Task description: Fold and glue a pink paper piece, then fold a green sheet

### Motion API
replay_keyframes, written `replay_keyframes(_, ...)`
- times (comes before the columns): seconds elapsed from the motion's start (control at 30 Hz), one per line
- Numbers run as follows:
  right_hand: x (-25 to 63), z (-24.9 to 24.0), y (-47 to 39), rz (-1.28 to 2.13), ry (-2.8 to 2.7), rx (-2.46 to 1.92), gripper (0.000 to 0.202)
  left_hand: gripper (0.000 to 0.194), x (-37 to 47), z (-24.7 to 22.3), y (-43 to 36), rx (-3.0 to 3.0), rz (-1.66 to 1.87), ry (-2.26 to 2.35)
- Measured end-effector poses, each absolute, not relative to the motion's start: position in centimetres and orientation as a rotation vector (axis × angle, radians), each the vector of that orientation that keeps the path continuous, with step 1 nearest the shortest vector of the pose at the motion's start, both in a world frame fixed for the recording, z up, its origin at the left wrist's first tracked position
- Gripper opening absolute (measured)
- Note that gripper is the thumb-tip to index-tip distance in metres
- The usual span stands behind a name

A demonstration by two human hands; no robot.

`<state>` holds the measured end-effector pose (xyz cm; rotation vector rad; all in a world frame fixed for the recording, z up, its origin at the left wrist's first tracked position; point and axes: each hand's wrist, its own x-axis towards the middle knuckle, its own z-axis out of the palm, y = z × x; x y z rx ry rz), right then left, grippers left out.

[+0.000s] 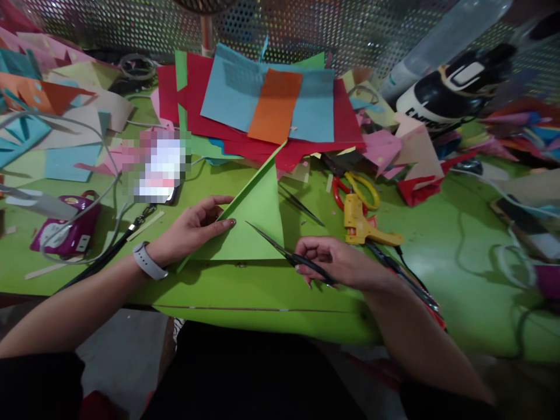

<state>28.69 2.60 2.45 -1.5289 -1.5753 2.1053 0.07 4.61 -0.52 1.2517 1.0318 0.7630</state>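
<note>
My left hand [199,226], with a pale watch band on its wrist, pinches the left side of a folded light green paper [258,219], thumb on top. In my right hand [326,262] are black-handled scissors [277,248], their blades spread apart. One blade lies over the front of the green paper and points up and left; the other extends up and right beyond the paper's right edge. Part of that blade is hidden by the paper.
Behind lie stacked red, blue and orange sheets [275,108]. A yellow glue gun [365,224] and red-and-yellow-handled scissors [365,189] are at the right. A phone [161,169], purple object [65,233] and cables are left; a bottle [431,96] stands back right.
</note>
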Motion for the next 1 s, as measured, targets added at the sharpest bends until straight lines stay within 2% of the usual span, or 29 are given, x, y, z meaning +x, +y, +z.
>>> replay_keyframes(1.0, 27.66, 1.53, 1.91, 2.071, -1.429, -1.490, 0.052, 0.047, 0.23, -1.21, 4.42, 1.266, 0.753, 1.000)
